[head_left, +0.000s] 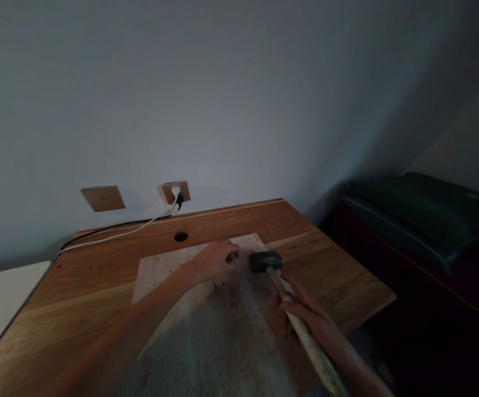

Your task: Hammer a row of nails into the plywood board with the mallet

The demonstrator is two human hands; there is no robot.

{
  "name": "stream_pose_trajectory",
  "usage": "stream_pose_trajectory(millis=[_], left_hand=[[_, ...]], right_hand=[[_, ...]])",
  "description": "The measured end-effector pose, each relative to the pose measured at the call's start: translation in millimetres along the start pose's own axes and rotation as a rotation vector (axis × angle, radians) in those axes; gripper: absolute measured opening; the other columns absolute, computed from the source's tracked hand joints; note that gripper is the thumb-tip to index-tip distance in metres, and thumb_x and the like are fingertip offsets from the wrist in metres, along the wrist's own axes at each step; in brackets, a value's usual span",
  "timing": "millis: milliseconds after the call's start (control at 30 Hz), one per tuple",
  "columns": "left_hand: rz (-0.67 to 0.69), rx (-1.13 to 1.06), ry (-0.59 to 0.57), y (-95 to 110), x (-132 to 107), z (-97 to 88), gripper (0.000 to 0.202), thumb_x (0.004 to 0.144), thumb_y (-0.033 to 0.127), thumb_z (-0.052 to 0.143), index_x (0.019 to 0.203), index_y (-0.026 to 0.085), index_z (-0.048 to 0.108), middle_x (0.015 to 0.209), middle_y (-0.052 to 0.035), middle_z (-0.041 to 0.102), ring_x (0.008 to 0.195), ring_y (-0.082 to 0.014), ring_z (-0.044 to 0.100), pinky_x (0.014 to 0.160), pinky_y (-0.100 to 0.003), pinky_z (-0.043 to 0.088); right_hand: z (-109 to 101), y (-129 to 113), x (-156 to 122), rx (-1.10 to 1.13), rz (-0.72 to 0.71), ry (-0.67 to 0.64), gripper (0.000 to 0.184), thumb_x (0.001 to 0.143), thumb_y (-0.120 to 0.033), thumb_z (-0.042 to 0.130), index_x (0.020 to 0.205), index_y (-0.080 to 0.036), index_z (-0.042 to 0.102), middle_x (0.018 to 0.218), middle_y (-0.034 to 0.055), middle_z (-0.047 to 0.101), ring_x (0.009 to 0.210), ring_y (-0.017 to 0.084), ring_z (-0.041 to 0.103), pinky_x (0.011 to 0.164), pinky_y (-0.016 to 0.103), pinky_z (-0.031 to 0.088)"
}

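My right hand is wrapped round the wooden handle of a mallet with a dark head. The handle slants down toward the lower right, and the head hangs over the right part of a pale wooden board. Just left of the mallet head, my left hand rests at the board's far part with its fingers curled together. Whatever is between those fingers is too small and dark to name. Several small metal pieces, which look like nails or screws, lie on the board below my left hand.
The board lies on a brown wooden table against a wall. A wall socket holds plugs, and a white cable and a black one run along the table's back left. A cable hole is behind the board. A dark green cushion-like thing is at right.
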State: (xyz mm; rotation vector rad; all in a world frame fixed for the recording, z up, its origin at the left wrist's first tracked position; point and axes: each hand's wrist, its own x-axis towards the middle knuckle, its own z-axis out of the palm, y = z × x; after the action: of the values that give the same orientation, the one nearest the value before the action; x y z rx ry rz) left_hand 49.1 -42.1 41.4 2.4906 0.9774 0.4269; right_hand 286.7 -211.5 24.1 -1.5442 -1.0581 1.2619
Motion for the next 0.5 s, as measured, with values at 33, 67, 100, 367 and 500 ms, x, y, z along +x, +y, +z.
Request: stream_pose_trajectory(millis=[33, 67, 100, 367, 500], left_hand=[[0.000, -0.061, 0.029, 0.2, 10.1, 3.9, 0.022, 0.079, 0.006, 0.064, 0.093, 0.019, 0.075, 0.091, -0.0046, 0.074, 0.082, -0.0201, 0.071, 0.077, -0.028, 0.054], [-0.001, -0.105, 0.051, 0.0, 19.1, 8.3, 0.024, 0.078, 0.006, 0.064, 0.095, 0.018, 0.076, 0.092, -0.0042, 0.075, 0.082, -0.0191, 0.071, 0.077, -0.027, 0.054], [-0.002, -0.130, 0.067, -0.7, 26.6, 13.0, 0.027, 0.078, 0.005, 0.063, 0.098, 0.018, 0.076, 0.094, -0.0039, 0.076, 0.083, -0.0185, 0.072, 0.078, -0.026, 0.055], [-0.064, -0.211, 0.214, -15.3, 34.6, 41.3, 0.026, 0.087, 0.011, 0.064, 0.107, 0.021, 0.078, 0.108, -0.0039, 0.082, 0.098, -0.0218, 0.076, 0.096, -0.033, 0.057], [-0.077, -0.208, 0.213, -15.0, 34.1, 40.5, 0.023, 0.087, 0.012, 0.066, 0.104, 0.020, 0.078, 0.105, -0.0040, 0.082, 0.096, -0.0211, 0.076, 0.095, -0.032, 0.057]], right_hand=[[-0.2, 0.4, 0.0, 0.086, 0.045, -0.017, 0.064, 0.085, -0.047, 0.062, 0.145, -0.025, 0.055, 0.085, 0.0018, 0.069, 0.048, 0.016, 0.059, 0.040, 0.026, 0.044], [0.5, 1.2, 0.3, 0.144, 0.066, -0.027, 0.062, 0.084, -0.048, 0.064, 0.140, -0.023, 0.059, 0.084, 0.0019, 0.069, 0.045, 0.013, 0.056, 0.037, 0.025, 0.041], [1.8, 2.5, 0.7, 0.173, 0.062, -0.024, 0.060, 0.084, -0.048, 0.066, 0.138, -0.023, 0.060, 0.083, 0.0016, 0.069, 0.043, 0.012, 0.052, 0.036, 0.024, 0.040], [12.3, 16.6, 3.7, -0.006, -0.096, 0.096, 0.068, 0.088, -0.050, 0.068, 0.148, -0.025, 0.048, 0.100, 0.0028, 0.070, 0.049, 0.011, 0.054, 0.038, 0.024, 0.048], [14.7, 16.8, 1.8, -0.051, -0.122, 0.090, 0.068, 0.092, -0.050, 0.062, 0.152, -0.024, 0.043, 0.084, -0.0008, 0.067, 0.048, 0.014, 0.053, 0.039, 0.026, 0.048]])
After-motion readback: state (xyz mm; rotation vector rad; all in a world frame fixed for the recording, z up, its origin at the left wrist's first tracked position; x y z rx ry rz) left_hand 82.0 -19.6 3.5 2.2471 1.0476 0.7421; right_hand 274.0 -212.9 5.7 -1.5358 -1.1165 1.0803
